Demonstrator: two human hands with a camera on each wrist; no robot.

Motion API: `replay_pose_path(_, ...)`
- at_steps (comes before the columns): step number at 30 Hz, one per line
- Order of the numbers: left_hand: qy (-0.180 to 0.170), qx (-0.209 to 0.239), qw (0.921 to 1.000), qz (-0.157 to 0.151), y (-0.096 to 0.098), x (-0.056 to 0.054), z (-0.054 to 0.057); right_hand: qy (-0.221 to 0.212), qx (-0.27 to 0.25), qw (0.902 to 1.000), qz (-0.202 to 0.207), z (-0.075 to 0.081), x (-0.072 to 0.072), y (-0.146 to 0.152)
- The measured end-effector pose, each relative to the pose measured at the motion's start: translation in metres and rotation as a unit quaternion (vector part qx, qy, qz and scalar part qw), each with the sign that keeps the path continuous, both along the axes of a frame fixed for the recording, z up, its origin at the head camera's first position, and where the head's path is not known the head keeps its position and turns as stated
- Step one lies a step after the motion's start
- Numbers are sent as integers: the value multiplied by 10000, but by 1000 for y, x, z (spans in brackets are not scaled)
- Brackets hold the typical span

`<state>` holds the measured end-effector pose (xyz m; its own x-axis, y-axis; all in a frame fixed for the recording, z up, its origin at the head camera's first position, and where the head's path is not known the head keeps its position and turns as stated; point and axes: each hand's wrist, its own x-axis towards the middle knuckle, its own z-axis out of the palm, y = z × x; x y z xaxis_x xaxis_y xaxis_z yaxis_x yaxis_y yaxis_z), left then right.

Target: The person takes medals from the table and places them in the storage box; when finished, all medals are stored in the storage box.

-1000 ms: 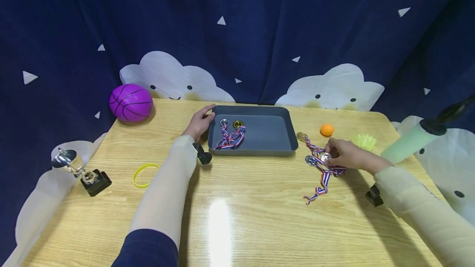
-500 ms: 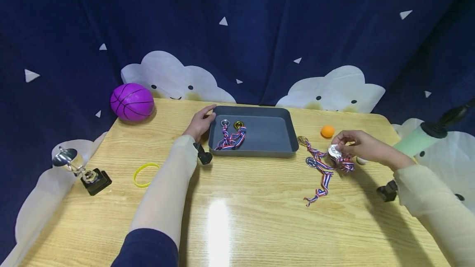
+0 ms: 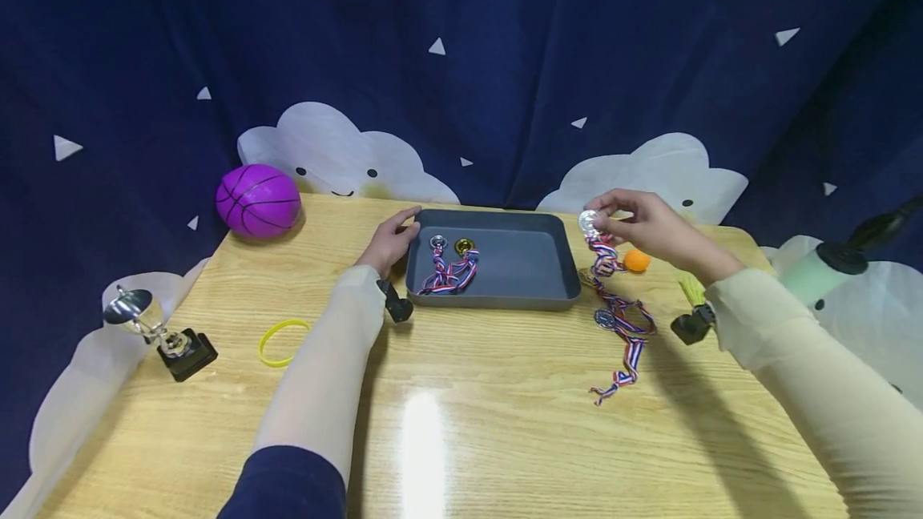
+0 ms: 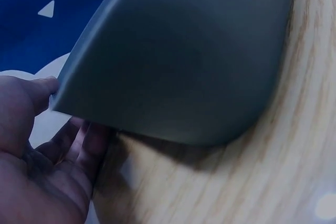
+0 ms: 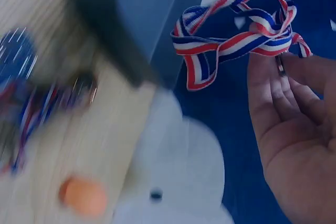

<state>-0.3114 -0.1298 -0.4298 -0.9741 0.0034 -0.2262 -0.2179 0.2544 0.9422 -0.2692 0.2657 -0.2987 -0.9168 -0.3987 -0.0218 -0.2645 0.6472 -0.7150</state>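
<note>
My left hand [image 3: 389,245] grips the left rim of a dark grey rectangular tray [image 3: 541,300], thumb [image 4: 42,92] at its edge. Inside the tray lie a silver medal [image 3: 438,243] and a gold medal [image 3: 465,246] with striped ribbons, on the left. My right hand [image 3: 642,229] pinches another silver medal [image 3: 589,223] by its disc, raised just beyond the tray's right end. Its red, white and blue ribbon [image 5: 231,45] dangles below. On the table underneath lie a gold medal [image 3: 587,277], partly covered, and a silver medal [image 3: 604,319], their ribbons bunched together.
An orange ball [image 3: 637,261] and a yellow shuttlecock [image 3: 692,290] are at the right, with a pale green bottle [image 3: 822,272] beyond. On the left are a purple basketball [image 3: 258,201], a yellow wristband [image 3: 272,343] and a trophy cup [image 3: 162,335]. A dark curtain hangs behind.
My right hand has picked the silver medal off the pile and carried it up and left toward the tray, its ribbon trailing. The left hand has stayed on the tray.
</note>
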Motion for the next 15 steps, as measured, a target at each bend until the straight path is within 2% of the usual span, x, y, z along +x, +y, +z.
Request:
replay_pose_path(4, 13, -20, 10000, -28, 0, 1, 0, -342, -504, 9979, 227, -12, -19, -41)
replay_pose_path(8, 55, -28, 10000, -9, -1, 0, 1, -841, -798, 9931, 198, -35, -40, -79)
replay_pose_path(13, 105, -107, 9999, -53, -1, -1, 1, -1506, -404, 9878, -45, -62, -56, -115)
replay_pose_path(15, 110, -96, 9999, -64, 0, -1, 3, -1615, -158, 9866, -161, -68, -60, -125)
